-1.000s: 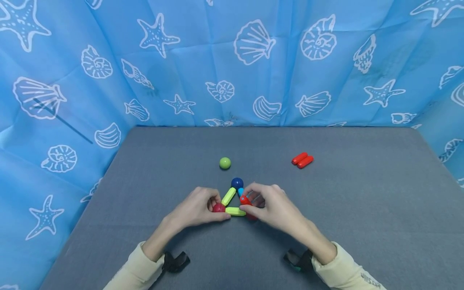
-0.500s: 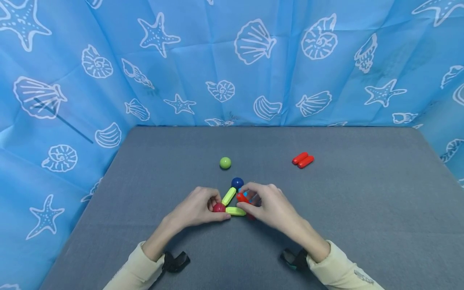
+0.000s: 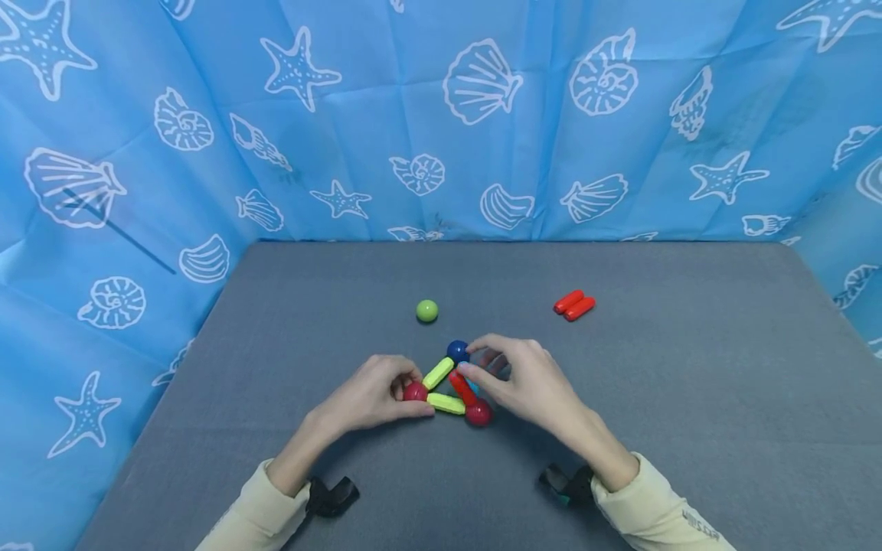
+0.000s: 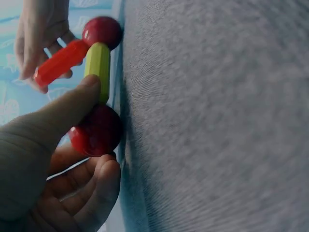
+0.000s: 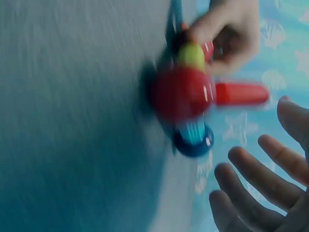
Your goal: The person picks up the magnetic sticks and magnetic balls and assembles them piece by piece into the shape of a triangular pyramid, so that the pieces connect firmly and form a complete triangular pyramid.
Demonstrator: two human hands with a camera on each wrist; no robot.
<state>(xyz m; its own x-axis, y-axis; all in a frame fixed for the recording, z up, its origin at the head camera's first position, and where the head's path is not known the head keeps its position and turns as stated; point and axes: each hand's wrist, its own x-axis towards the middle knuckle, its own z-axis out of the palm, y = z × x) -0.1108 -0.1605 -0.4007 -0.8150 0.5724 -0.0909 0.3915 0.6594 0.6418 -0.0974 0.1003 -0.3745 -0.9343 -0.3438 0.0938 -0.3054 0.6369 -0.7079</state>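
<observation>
Right hand (image 3: 518,376) has come off the slanted red plastic rod (image 3: 462,388), grip spread. Left hand (image 3: 372,392) pinches a glossy dark-red ball (image 3: 415,392), thumb at a yellow-green faceted rod (image 3: 446,403).

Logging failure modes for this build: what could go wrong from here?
The raised red rod appears joined only at one red ball, so it might tip. The open right hand close by could knock it. The left hand grips the other red ball; a tug might part it from its lime rods.
</observation>
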